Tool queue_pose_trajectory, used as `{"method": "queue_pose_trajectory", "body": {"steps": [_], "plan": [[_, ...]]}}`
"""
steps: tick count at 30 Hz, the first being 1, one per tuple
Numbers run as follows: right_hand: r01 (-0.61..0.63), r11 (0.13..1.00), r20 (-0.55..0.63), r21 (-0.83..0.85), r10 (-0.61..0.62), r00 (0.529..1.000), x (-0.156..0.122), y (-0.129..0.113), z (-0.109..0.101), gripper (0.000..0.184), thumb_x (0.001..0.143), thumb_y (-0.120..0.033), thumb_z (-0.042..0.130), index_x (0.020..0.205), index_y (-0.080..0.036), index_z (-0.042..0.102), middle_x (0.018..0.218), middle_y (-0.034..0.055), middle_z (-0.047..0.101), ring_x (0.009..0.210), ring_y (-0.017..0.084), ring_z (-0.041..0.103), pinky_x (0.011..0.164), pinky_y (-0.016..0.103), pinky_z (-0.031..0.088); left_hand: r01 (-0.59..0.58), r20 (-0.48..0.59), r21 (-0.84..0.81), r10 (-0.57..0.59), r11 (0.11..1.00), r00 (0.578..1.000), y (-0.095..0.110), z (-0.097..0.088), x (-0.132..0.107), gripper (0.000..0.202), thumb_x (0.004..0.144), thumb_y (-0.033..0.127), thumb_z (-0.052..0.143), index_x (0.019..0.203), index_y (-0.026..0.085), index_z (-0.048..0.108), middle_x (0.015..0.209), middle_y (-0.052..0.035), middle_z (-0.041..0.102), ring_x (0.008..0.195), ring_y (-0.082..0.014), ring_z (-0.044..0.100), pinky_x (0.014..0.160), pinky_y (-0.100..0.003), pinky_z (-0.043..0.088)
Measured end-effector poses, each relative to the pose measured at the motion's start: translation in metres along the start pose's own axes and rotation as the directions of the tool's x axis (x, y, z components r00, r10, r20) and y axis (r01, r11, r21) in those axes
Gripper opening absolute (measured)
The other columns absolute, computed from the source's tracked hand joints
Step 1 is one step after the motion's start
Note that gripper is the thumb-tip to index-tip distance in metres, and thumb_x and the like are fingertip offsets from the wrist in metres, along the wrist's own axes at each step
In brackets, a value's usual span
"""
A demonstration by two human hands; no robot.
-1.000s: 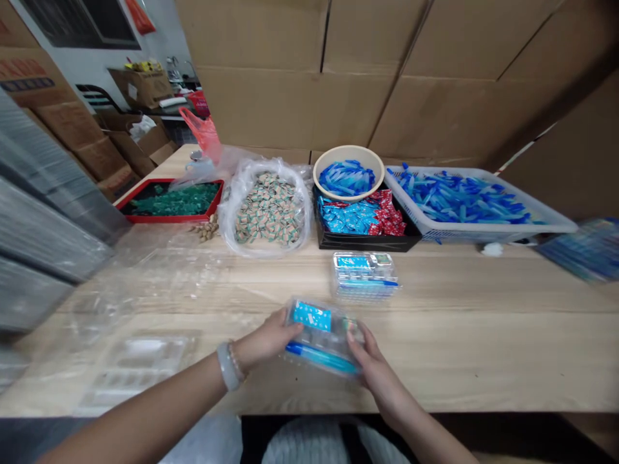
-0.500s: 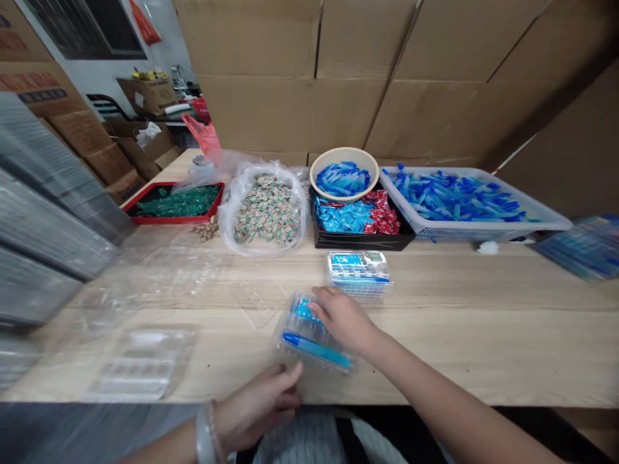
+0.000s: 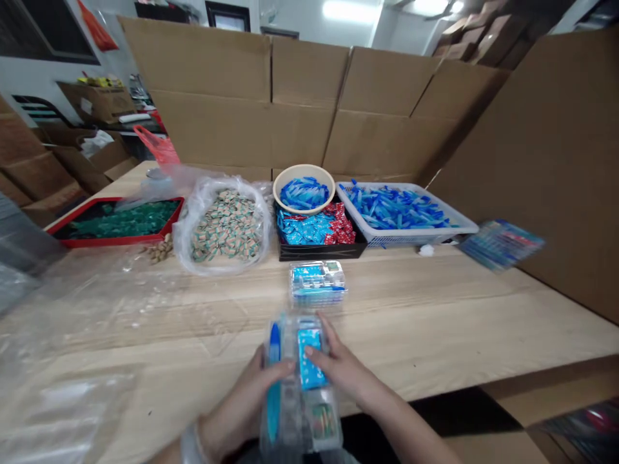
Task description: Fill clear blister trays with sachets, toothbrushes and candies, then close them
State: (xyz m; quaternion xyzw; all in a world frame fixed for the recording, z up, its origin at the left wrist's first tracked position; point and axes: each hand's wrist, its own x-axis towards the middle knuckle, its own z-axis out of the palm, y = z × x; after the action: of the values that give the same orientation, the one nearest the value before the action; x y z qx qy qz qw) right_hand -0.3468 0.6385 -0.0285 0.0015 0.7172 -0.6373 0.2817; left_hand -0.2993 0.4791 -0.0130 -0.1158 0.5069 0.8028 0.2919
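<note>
Both my hands grip a transparent plastic blister pack point(image 3: 300, 380) held lengthwise over the wooden table point(image 3: 435, 322). It holds a long blue-handled item, a blue sachet and a small printed packet. My left hand point(image 3: 271, 377) wraps its near left side, and my right hand point(image 3: 338, 367) presses on its right side with the fingers over the blue sachet. Just beyond them, a second filled transparent pack point(image 3: 318, 283) lies flat on the table, touching neither hand.
At the back stand a red tray of green items, a bag of wrapped sweets, a bowl and black tray of sachets, and a white basket of blue items. Transparent plastic trays lie at left. A blurred blue printed sheet sits at right before a cardboard wall.
The pack has risen off the table and turned lengthwise, now gripped by both hands. My left hand has come up from the table's edge. The whole view has tilted upward and shifted.
</note>
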Motion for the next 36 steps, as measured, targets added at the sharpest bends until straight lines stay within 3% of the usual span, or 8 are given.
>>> {"method": "queue_pose_trajectory", "body": {"steps": [5,11,18,22,26,29,34,36], "plan": [[-0.020,0.998,-0.178,0.058,0.030,0.984,0.015,-0.064,-0.048,0.053,0.066,-0.056,0.053,0.106,-0.024,0.041,0.090,0.0039,0.058,0.072,0.017,0.057,0.053,0.028,0.048,0.123,0.285,0.229,-0.188,0.966,0.940,0.116,0.001,0.061,0.038,0.069,0.021,0.061,0.106,0.015,0.055,0.097,-0.0075,0.064,0.087,-0.0226,0.060,0.081,-0.036,0.044],[0.039,0.996,-0.359,0.077,-0.008,0.933,0.057,-0.082,-0.089,0.044,0.063,-0.054,0.058,0.089,-0.020,0.046,0.084,0.0034,0.055,0.060,0.012,0.053,0.050,0.023,0.045,0.358,0.156,0.467,-0.473,0.809,0.867,0.197,0.014,0.161,0.035,0.063,0.013,0.064,0.097,0.017,0.059,0.084,-0.0049,0.068,0.082,-0.0245,0.061,0.076,-0.040,0.047],[-0.041,0.999,-0.415,-0.010,0.034,0.909,0.061,-0.069,-0.097,0.069,0.065,-0.064,0.046,0.119,-0.024,0.030,0.064,-0.0024,0.054,0.053,0.013,0.054,0.049,0.024,0.041,0.347,0.213,0.576,-0.546,0.740,0.811,0.206,0.003,0.210,0.034,0.061,0.016,0.066,0.095,0.016,0.061,0.081,-0.0068,0.068,0.080,-0.0271,0.062,0.076,-0.043,0.047],[-0.052,0.922,-0.433,-0.383,-0.129,0.892,0.068,-0.075,-0.119,0.057,0.067,-0.066,0.041,0.092,-0.017,0.056,0.052,0.0000,0.053,0.051,0.016,0.053,0.052,0.028,0.041,0.300,0.233,0.548,-0.486,0.781,0.842,0.208,-0.009,0.216,0.036,0.057,0.009,0.066,0.092,0.019,0.061,0.081,-0.0037,0.069,0.080,-0.0260,0.063,0.077,-0.043,0.047],[0.123,0.902,-0.419,-0.414,-0.309,0.854,0.090,-0.076,-0.124,0.055,0.066,-0.059,0.048,0.100,-0.017,0.058,0.092,0.0082,0.061,0.086,0.022,0.056,0.075,0.032,0.042,0.270,0.256,0.669,-0.557,0.692,0.790,0.201,-0.014,0.223,0.031,0.057,0.015,0.067,0.088,0.020,0.062,0.081,-0.0044,0.068,0.082,-0.0265,0.062,0.078,-0.045,0.045],[0.137,0.962,-0.315,-0.235,-0.209,0.926,0.104,-0.070,-0.112,0.066,0.061,-0.052,0.058,0.117,-0.020,0.046,0.110,0.0072,0.056,0.099,0.022,0.052,0.082,0.033,0.041,0.219,0.281,0.745,-0.594,0.630,0.754,0.193,-0.011,0.228,0.029,0.054,0.019,0.069,0.083,0.021,0.062,0.080,-0.0038,0.068,0.084,-0.0271,0.061,0.078,-0.045,0.045],[0.003,0.974,-0.288,-0.226,-0.070,0.955,0.100,-0.071,-0.099,0.060,0.064,-0.050,0.056,0.117,-0.022,0.047,0.112,0.0073,0.056,0.104,0.024,0.049,0.085,0.038,0.038,-0.033,0.158,0.794,-0.155,0.607,0.975,0.190,-0.006,0.209,0.030,0.042,0.018,0.074,0.070,0.018,0.062,0.082,-0.0047,0.066,0.098,-0.0308,0.053,0.084,-0.040,0.041],[-0.079,0.968,-0.319,-0.240,-0.001,0.948,0.096,-0.075,-0.100,0.060,0.066,-0.050,0.055,0.117,-0.021,0.047,0.111,0.0086,0.056,0.104,0.026,0.049,0.084,0.040,0.038,-0.153,0.047,0.801,0.193,0.579,0.980,0.184,-0.010,0.187,0.036,0.042,0.025,0.075,0.075,0.016,0.061,0.092,-0.0059,0.064,0.106,-0.0323,0.046,0.090,-0.038,0.036]]}}
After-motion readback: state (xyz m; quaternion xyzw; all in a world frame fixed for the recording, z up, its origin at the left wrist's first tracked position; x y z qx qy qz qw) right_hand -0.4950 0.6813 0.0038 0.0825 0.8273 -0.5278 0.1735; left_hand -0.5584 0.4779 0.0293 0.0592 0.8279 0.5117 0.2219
